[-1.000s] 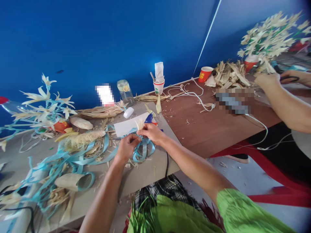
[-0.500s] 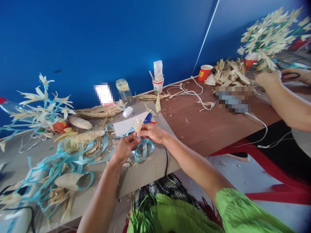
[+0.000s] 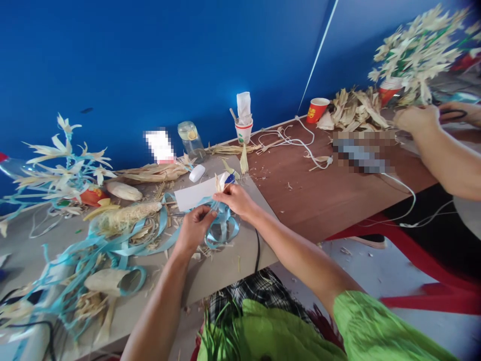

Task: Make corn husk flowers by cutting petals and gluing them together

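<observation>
My right hand [image 3: 237,200] is closed in a pinch on the base of a small cream corn husk flower [image 3: 221,182], whose petals point up and away from me. Just left of it, my left hand [image 3: 196,226] pinches thumb to finger on a thin light blue ribbon [image 3: 214,206] that runs up towards the flower's base. How the ribbon meets the flower is hidden by my fingers. Loose loops of blue ribbon [image 3: 224,231] lie on the table under my hands. Behind them is a white card [image 3: 188,199] with a dark blue object [image 3: 230,178] beside it.
At left, husk flowers [image 3: 69,155] stand in a red cup amid tangled ribbon and a tape roll [image 3: 133,282]. A jar [image 3: 191,140], a white cup [image 3: 244,133] and a red cup [image 3: 317,110] line the wall. At right, another person's hand [image 3: 417,120] is near scissors [image 3: 453,114].
My hands have moved slightly apart. The right hand has shifted up and right with the flower, showing more ribbon between the hands. The other person's hands have moved a little.
</observation>
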`<state>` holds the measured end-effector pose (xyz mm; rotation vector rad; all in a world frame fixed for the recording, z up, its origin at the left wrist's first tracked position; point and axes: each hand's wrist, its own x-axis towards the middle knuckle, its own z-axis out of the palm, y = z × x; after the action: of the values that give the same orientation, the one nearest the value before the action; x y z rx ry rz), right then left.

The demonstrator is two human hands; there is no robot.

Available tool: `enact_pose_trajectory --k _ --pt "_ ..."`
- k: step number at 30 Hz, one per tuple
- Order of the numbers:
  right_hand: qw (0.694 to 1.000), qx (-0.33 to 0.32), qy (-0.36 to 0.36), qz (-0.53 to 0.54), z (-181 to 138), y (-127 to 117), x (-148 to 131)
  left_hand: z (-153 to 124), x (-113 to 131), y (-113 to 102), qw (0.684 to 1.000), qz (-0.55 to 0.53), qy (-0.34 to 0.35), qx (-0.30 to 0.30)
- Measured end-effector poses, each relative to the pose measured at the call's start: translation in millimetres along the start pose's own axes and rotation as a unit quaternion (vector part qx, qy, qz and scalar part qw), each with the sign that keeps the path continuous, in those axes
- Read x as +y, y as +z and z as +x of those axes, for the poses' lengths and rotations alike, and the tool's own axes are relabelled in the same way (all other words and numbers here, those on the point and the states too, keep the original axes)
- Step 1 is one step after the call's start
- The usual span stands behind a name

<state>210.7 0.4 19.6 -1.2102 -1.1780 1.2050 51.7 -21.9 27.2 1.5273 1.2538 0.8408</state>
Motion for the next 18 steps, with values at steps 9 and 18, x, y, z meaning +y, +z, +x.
enact_pose_trajectory --k 9,18 --pt "0.982 -0.078 0.023 0.171 -1 -1 -1 1 9 -2 0.959 -0.254 -0.11 -0.054" --pt "0.933 -0.171 0.056 0.312 -10 -2 -15 2 5 -4 0.928 -0.325 -0.128 -0.133"
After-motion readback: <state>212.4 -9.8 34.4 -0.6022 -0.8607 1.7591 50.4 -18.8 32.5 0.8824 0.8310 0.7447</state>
